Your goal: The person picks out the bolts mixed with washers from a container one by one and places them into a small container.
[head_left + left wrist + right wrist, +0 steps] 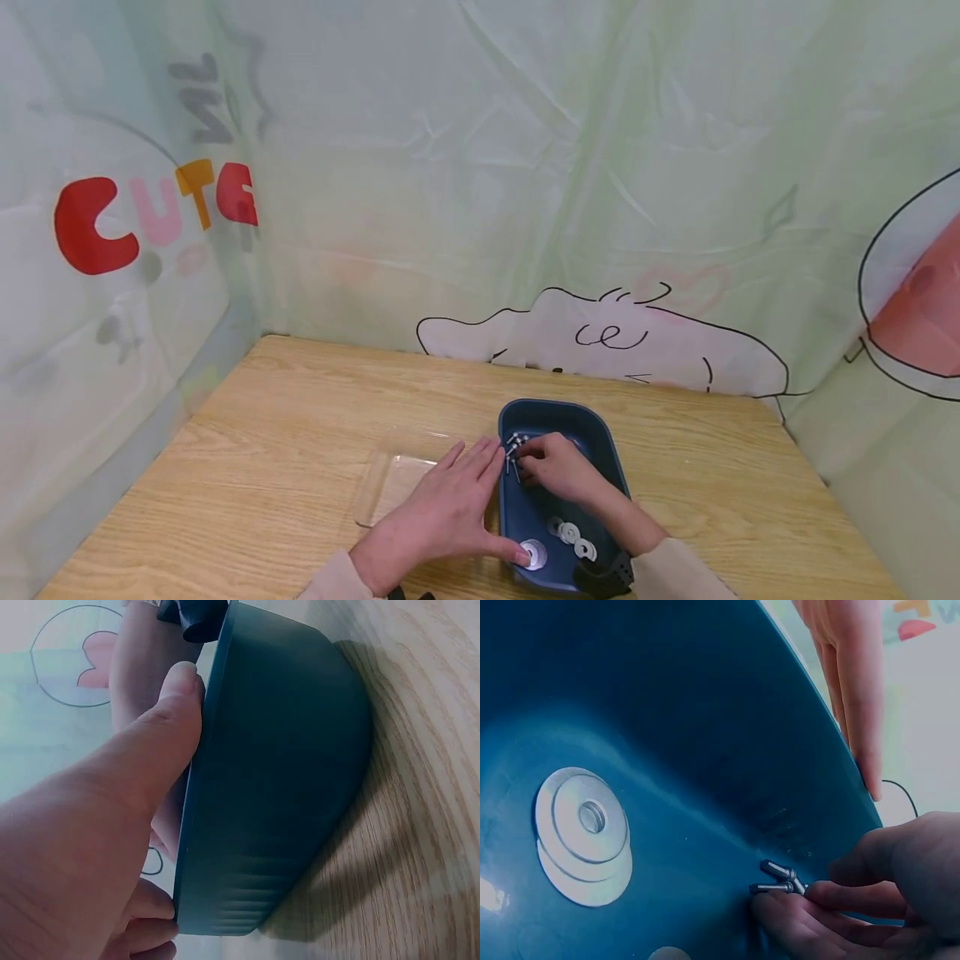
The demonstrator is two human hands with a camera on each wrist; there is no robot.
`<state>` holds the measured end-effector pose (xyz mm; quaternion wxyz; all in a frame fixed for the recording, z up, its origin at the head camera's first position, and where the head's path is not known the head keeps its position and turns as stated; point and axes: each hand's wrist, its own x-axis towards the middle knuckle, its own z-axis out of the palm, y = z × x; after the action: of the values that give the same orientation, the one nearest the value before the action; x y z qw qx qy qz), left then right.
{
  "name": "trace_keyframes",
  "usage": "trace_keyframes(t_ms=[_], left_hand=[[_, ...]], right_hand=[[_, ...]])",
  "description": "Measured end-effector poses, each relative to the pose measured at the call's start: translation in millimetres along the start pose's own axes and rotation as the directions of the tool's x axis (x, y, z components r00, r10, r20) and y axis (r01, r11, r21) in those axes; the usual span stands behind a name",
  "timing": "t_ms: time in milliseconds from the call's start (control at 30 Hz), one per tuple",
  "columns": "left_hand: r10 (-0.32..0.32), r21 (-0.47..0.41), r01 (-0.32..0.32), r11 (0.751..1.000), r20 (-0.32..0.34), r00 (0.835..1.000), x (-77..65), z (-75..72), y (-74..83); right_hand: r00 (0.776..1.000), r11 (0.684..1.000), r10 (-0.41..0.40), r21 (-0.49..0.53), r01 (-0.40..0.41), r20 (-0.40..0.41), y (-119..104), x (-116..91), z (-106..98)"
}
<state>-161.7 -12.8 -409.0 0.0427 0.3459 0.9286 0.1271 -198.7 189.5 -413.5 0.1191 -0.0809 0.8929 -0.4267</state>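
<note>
The left grip (pixel 453 504) lies with fingers nearly straight against the rim of the blue tray (pixel 525 512), thumb spread away from them. The right grip (pixel 561 473) dips inside, fingers curled at the screws (pixel 778 870) by its tips; whether it pinches any, I cannot tell. The right wrist view shows stacked washers (pixel 570 844) apart from that grip. Only the head view shows a clear container (pixel 377 487), partly behind the left grip.
</note>
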Motion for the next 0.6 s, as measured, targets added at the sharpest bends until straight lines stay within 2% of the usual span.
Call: trace_keyframes(t_ms=[333,600], left_hand=[[-0.002,-0.006,0.002,1.0,0.015,1.0,0.1,-0.8,-0.4],[-0.004,-0.003,0.004,1.0,0.019,1.0,-1.0,-2.6,0.7]], right_hand=[[1.0,0.999,-0.004,0.045,0.004,0.017,0.2,1.4,2.8],[0.998,0.995,-0.016,0.096,0.01,0.065,-1.8,4.0,5.7]])
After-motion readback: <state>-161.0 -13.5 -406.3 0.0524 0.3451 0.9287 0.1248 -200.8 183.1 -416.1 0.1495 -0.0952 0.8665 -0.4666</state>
